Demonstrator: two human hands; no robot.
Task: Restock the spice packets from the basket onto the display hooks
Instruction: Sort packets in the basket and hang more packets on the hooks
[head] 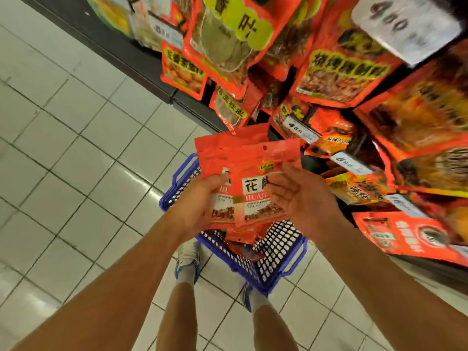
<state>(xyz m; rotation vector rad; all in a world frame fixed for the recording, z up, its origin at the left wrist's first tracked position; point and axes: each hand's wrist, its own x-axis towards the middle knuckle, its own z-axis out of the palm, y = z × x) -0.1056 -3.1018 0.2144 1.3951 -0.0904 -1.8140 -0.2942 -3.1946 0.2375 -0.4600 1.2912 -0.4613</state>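
Observation:
My left hand grips a small stack of red spice packets above a blue plastic basket on the floor. The front packet of that stack has a hang hole near its top edge. My right hand pinches this front packet at its right side, thumb on its face. More red packets lie inside the basket under my hands. Filled display hooks with hanging red packets rise ahead and to the right.
White price tags stick out from the hook ends. A dark shelf base runs diagonally along the white tiled floor. My feet in white and blue shoes stand just behind the basket.

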